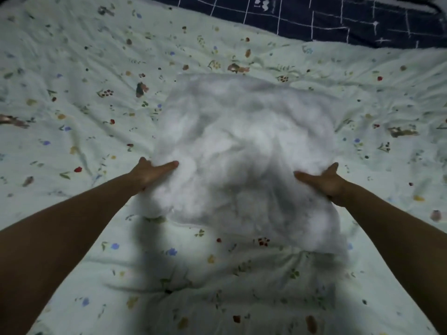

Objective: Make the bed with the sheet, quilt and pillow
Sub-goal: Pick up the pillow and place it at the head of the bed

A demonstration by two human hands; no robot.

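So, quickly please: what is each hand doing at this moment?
Left hand: grips the near left edge of the white pillow.
Right hand: grips the pillow's near right edge.

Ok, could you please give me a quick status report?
Both hands, left hand and right hand, grip white pillow. Pillow blurred above floral quilt. Nothing obstructing.

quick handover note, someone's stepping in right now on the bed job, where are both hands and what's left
Left hand grips the near left side of the white pillow; right hand grips its near right side.
The pillow is blurred and sits over the floral quilt, which is spread across the bed but creased.
A dark checked cloth lies at the far edge.
Left: set the pillow in place and smooth the creases.
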